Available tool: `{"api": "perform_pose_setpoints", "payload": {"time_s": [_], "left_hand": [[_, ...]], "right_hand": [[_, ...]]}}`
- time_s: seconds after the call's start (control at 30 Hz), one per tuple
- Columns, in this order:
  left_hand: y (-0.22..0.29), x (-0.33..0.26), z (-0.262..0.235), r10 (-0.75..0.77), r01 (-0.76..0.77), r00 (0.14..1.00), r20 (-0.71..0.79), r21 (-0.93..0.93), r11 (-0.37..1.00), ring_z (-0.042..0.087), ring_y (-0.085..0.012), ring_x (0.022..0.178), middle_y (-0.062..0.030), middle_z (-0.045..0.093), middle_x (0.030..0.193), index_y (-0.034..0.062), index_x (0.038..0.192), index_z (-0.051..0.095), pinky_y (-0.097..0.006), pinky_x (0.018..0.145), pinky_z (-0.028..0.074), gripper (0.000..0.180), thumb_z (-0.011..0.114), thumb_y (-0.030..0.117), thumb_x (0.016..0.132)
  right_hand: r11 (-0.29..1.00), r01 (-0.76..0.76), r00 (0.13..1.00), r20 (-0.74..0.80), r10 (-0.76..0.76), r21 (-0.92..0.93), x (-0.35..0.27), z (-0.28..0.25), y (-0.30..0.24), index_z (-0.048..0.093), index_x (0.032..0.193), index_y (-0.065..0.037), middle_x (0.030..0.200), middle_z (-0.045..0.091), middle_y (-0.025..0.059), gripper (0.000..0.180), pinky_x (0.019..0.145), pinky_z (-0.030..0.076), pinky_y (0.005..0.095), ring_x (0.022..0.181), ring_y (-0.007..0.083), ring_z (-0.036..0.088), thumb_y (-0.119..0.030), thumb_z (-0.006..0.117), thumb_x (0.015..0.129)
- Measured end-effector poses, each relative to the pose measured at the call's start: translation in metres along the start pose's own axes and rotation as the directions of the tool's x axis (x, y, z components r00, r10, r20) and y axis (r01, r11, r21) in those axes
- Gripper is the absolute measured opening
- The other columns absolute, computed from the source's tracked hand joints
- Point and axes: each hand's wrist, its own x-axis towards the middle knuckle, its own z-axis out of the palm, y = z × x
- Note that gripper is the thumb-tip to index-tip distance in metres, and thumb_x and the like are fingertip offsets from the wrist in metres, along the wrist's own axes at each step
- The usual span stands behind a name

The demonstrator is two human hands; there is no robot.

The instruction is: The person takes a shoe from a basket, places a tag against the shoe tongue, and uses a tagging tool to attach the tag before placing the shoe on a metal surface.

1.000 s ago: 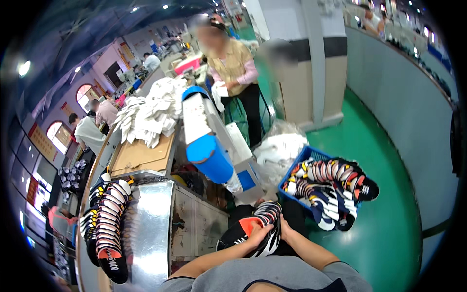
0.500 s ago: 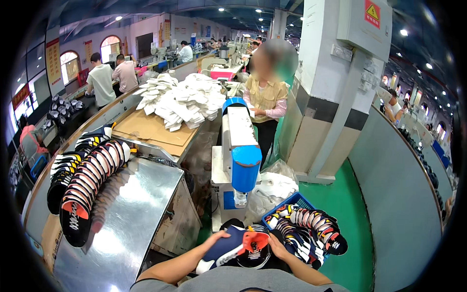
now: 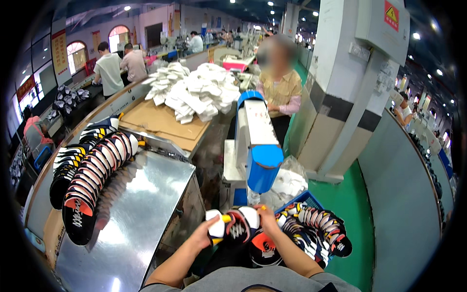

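A shiny steel worktop [image 3: 141,204] fills the lower left, in a long factory hall with a green floor [image 3: 350,204], arched windows on the far left wall and strip lights overhead. Along the worktop's left edge lies a curved row of shoe uppers [image 3: 92,175], black, white and red, packed side by side. Beyond it a flat brown cardboard sheet [image 3: 160,121] carries a heap of white shoe parts [image 3: 194,92]. A white sewing machine with a blue head [image 3: 258,146] stands just right of the worktop.

The left hand [image 3: 206,233] is closed on the white toe end of a shoe upper [image 3: 233,226], black with white, red and a yellow spot, held low in the middle of the view above the person's lap. The right hand [image 3: 267,219] grips the same upper from its right side, fingers curled over it. Just to the right, touching the floor, a blue plastic crate [image 3: 304,197] holds more uppers of the same colours stacked on edge.

A white pillar [image 3: 335,97] with a dark band rises at the right, carrying a grey box with a red square warning sign bearing a yellow triangle [image 3: 392,14]. Tall red banners [image 3: 59,48] hang between the windows at left. A person in a yellow checked top [image 3: 279,90] stands behind the machine; others work at benches further back.
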Motion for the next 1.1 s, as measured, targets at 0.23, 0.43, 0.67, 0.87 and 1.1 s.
{"api": "perform_pose_setpoints", "payload": {"time_s": [0.23, 0.43, 0.67, 0.87, 1.1], "left_hand": [[0.059, -0.001, 0.073, 0.533, -0.455, 0.836, -0.127, 0.381, 0.805, 0.063, -0.0190, 0.092, -0.0094, 0.063, 0.104, 0.0009, 0.115, 0.054, -0.031, 0.082, 0.050, 0.035, 0.064, 0.011, 0.083], [0.023, 0.059, 0.072, 0.336, -0.233, 0.938, -0.088, 0.558, 0.797, 0.061, -0.0115, 0.087, -0.0039, 0.064, 0.100, 0.0006, 0.110, 0.059, -0.026, 0.076, 0.047, 0.032, 0.067, 0.022, 0.086], [0.005, 0.102, 0.068, 0.350, -0.213, 0.931, -0.100, 0.630, 0.747, 0.057, -0.0103, 0.081, -0.0035, 0.062, 0.092, 0.0000, 0.103, 0.061, -0.025, 0.070, 0.045, 0.032, 0.065, 0.027, 0.085], [0.004, 0.149, 0.061, 0.398, -0.313, 0.917, -0.016, 0.588, 0.746, 0.059, -0.0113, 0.085, -0.0055, 0.063, 0.097, -0.0011, 0.106, 0.061, -0.026, 0.073, 0.046, 0.031, 0.063, 0.023, 0.087], [0.031, 0.183, 0.065, -0.001, 0.016, 0.948, -0.318, 0.045, 0.999, 0.062, -0.0290, 0.095, -0.0160, 0.062, 0.108, -0.0024, 0.114, 0.052, -0.043, 0.087, 0.049, 0.031, 0.041, 0.018, 0.094]], "right_hand": [[0.721, 0.521, 0.842, 0.137, -0.521, -0.457, -0.011, 0.042, -0.050, 0.064, 0.103, -0.001, 0.083, 0.062, 0.0069, 0.031, 0.073, 0.048, 0.0285, 0.081, 0.0172, 0.064, -0.019, 0.072, 0.078], [0.884, 0.261, 0.958, -0.007, -0.286, -0.388, -0.003, 0.038, -0.039, 0.064, 0.095, 0.000, 0.081, 0.066, 0.0052, 0.033, 0.070, 0.048, 0.0263, 0.079, 0.0115, 0.063, -0.024, 0.075, 0.075], [0.988, 0.154, 0.986, -0.069, -0.152, 0.028, 0.003, 0.009, -0.032, 0.058, 0.092, 0.002, 0.077, 0.065, 0.0084, 0.013, 0.074, 0.046, 0.0244, 0.074, 0.0122, 0.062, -0.011, 0.057, 0.090], [0.974, -0.001, 1.000, 0.010, -0.001, 0.227, 0.053, -0.014, -0.026, 0.056, 0.086, -0.001, 0.076, 0.062, 0.0086, 0.006, 0.074, 0.046, 0.0275, 0.074, 0.0158, 0.059, -0.007, 0.057, 0.088], [0.944, -0.169, 0.985, 0.071, 0.155, 0.284, 0.071, -0.027, -0.048, 0.056, 0.086, -0.003, 0.075, 0.061, 0.0076, 0.011, 0.063, 0.050, 0.0291, 0.067, 0.0166, 0.059, -0.014, 0.061, 0.086]]}}
